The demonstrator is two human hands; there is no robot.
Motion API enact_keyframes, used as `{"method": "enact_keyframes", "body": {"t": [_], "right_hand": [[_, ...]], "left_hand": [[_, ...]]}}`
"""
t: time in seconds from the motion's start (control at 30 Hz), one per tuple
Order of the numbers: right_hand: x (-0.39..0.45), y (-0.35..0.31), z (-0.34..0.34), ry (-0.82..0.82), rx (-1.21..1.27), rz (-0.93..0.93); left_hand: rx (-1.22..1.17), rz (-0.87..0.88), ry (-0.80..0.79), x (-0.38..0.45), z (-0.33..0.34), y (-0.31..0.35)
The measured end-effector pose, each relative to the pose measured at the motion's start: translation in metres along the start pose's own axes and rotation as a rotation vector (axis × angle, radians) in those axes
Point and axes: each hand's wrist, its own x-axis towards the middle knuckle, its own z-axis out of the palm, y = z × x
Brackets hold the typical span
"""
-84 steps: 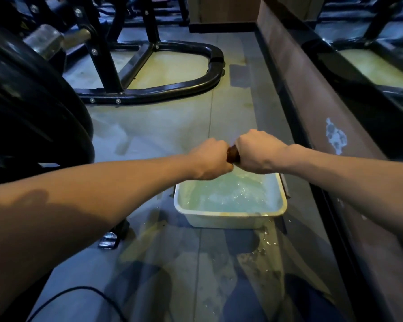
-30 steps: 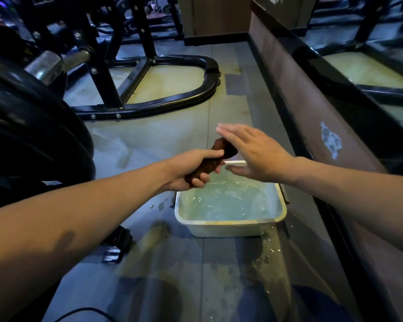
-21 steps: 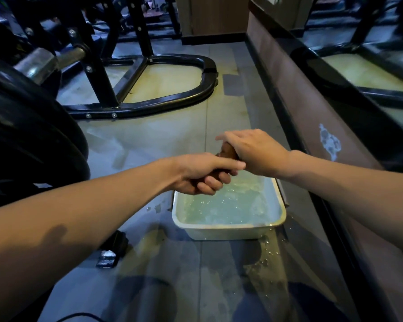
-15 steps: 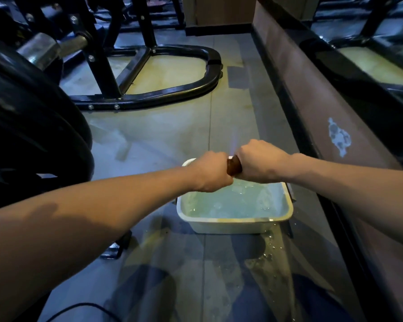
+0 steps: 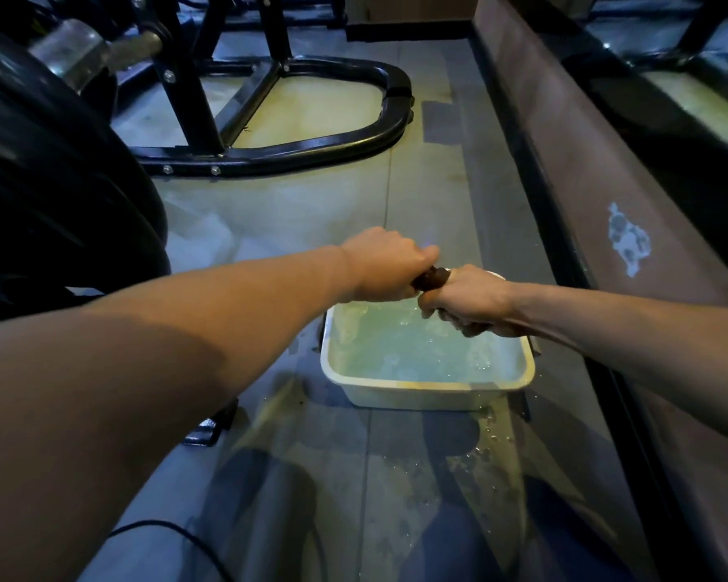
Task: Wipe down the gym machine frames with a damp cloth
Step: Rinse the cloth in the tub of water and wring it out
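Gym floor (image 5: 270, 212) | cloth (image 5: 431, 277) seemingly crosswise between both hands

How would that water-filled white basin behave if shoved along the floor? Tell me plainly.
The white basin looks well filled with water, so it is probably heavy and would slosh over its low rim. Drops already wet the floor beside it, so it may slide easily. Its wide, flat shape makes tipping unlikely.

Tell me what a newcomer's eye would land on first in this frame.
At centre, the left hand and right hand grip a twisted dark cloth over a pale basin of water on the floor. Behind it lies a black machine frame; droplets spot the floor near the basin.
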Motion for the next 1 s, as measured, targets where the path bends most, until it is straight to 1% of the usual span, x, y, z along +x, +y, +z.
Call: {"method": "enact_keyframes", "body": {"t": [0.07, 0.13, 0.2, 0.23, 0.27, 0.33, 0.37, 0.4, 0.47, 0.5, 0.53, 0.57, 0.63, 0.7, 0.73, 0.83, 0.9, 1.0], "right_hand": [[0.005, 0.001, -0.002, 0.093, -0.081, -0.042], [0.01, 0.008, -0.006, 0.199, -0.205, -0.107], [0.014, 0.018, -0.011, 0.191, -0.241, -0.092], [0.016, 0.02, -0.014, 0.167, -0.164, -0.036], [0.016, 0.02, -0.018, 0.159, -0.024, 0.034], [0.014, 0.015, -0.019, 0.174, 0.318, 0.148], [0.014, 0.01, -0.018, 0.174, 0.465, 0.185], [0.012, 0.006, -0.015, 0.149, 0.558, 0.211], [0.006, -0.002, -0.007, 0.029, 0.617, 0.186], [0.006, -0.005, -0.005, -0.016, 0.631, 0.148], [0.007, -0.009, -0.003, -0.028, 0.656, 0.108], [0.006, -0.015, -0.002, -0.011, 0.691, 0.075], [0.007, -0.021, -0.004, 0.087, 0.791, 0.039], [0.006, -0.024, -0.008, 0.169, 0.883, 0.016], [0.005, -0.025, -0.011, 0.186, 0.916, 0.001], [0.005, -0.03, -0.024, 0.231, 1.009, -0.041], [0.005, -0.034, -0.034, 0.258, 1.065, -0.056], [0.006, -0.042, -0.052, 0.34, 1.084, -0.047]], "left_hand": [[-0.089, -0.05, 0.022, 0.003, 0.002, 0.0], [-0.258, -0.148, 0.011, 0.003, 0.008, 0.005], [-0.438, -0.269, -0.035, -0.002, 0.018, 0.013], [-0.535, -0.343, -0.058, -0.007, 0.024, 0.015], [-0.655, -0.433, -0.077, -0.01, 0.029, 0.016], [-0.919, -0.61, -0.09, -0.016, 0.037, 0.014], [-1.006, -0.667, -0.068, -0.017, 0.038, 0.013], [-1.046, -0.697, -0.031, -0.019, 0.037, 0.012], [-1.013, -0.681, 0.05, -0.019, 0.035, 0.016], [-0.968, -0.643, 0.082, -0.019, 0.034, 0.019], [-0.919, -0.592, 0.115, -0.019, 0.032, 0.023], [-0.873, -0.544, 0.152, -0.019, 0.03, 0.024], [-0.811, -0.462, 0.206, -0.018, 0.026, 0.025], [-0.83, -0.415, 0.23, -0.017, 0.021, 0.023], [-0.935, -0.431, 0.217, -0.017, 0.018, 0.024], [-1.494, -0.565, 0.082, -0.017, 0.001, 0.025], [-1.703, -0.614, 0.033, -0.016, -0.012, 0.021], [-1.911, -0.688, 0.039, -0.016, -0.025, 0.011]]}}
